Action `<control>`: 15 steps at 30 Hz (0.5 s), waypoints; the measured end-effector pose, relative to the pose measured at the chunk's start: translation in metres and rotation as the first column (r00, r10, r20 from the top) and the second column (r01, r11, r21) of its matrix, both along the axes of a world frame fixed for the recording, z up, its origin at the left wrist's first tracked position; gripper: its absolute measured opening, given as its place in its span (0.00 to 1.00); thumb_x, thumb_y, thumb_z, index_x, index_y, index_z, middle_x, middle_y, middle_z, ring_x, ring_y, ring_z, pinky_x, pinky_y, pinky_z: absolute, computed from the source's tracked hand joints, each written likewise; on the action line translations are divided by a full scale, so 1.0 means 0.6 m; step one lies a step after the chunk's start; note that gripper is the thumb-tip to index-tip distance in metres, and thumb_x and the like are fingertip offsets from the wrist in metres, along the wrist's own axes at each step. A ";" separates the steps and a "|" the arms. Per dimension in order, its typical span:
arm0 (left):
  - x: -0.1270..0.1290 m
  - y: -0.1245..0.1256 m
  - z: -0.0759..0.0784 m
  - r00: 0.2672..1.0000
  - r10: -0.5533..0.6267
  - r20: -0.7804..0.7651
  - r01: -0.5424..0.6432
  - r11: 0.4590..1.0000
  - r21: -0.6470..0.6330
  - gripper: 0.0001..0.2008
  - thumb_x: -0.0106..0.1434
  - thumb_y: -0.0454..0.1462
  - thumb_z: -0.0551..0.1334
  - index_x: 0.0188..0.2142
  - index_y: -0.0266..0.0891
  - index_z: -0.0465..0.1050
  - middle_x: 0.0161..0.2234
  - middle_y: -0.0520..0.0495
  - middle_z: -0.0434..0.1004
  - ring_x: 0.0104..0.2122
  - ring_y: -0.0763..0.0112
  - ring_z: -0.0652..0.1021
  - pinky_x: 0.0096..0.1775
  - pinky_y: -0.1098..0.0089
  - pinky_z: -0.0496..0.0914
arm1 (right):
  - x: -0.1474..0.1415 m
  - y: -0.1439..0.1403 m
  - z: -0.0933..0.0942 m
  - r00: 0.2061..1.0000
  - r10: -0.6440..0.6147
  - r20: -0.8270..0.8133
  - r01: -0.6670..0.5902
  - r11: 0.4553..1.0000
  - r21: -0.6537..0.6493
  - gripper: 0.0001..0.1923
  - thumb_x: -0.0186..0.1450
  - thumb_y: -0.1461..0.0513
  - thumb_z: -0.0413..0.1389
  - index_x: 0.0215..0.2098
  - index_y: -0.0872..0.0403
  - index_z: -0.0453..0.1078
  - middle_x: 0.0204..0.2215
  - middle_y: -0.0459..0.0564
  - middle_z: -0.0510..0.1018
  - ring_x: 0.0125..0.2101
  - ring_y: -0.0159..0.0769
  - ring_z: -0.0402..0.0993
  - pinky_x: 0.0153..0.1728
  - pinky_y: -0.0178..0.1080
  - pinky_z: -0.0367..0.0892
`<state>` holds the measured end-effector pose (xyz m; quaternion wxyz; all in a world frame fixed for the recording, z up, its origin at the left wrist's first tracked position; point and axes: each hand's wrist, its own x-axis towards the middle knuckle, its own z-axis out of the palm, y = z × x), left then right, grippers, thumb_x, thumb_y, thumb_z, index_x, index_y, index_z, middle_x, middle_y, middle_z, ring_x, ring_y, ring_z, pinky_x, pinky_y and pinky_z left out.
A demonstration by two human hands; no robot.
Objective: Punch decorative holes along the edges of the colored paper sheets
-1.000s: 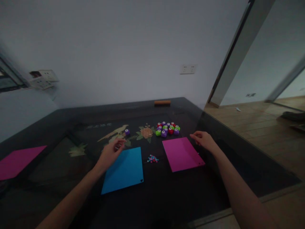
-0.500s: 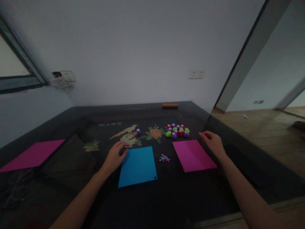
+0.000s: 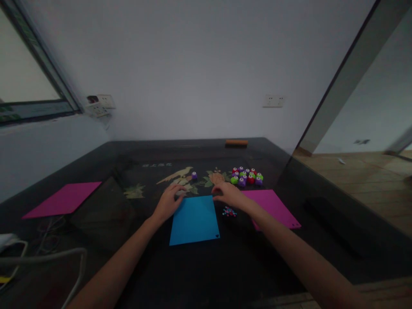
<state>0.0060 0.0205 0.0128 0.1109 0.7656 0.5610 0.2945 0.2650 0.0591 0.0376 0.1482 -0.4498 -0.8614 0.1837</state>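
Note:
A blue sheet of paper [image 3: 195,221] with a small dark heart in one corner lies flat on the dark table. At its far left corner is my left hand [image 3: 170,199], thumb and fingers apart, nothing visible held. My right hand [image 3: 230,193] is by the far right corner, fingers bent with a gap between thumb and fingertips. Beneath my right forearm lies a pink sheet [image 3: 273,206], partly hidden. Between the two sheets sits a small pile of pink, blue and white bits [image 3: 229,212]. Beyond is a lone purple one-eyed toy [image 3: 194,175].
Several red, green and purple one-eyed toys [image 3: 247,176] cluster behind the pink sheet. Another pink sheet [image 3: 66,198] lies at the far left. A brown bar [image 3: 236,142] is at the table's back edge, and a dark flat object [image 3: 334,221] at the right. A wall stands behind.
My right hand has moved left from beside the pink sheet to the blue sheet's far right corner. My left hand stays at the far left corner. The view has shifted slightly left.

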 end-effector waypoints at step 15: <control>-0.001 0.019 0.023 0.957 -0.098 -0.274 0.019 0.961 -0.277 0.25 0.46 0.47 0.66 0.42 0.41 0.67 0.43 0.41 0.71 0.42 0.54 0.73 0.40 0.62 0.67 | -0.040 0.008 -0.012 0.976 0.066 0.208 -0.071 0.997 0.017 0.29 0.47 0.49 0.66 0.39 0.60 0.69 0.42 0.59 0.70 0.45 0.50 0.65 0.42 0.44 0.61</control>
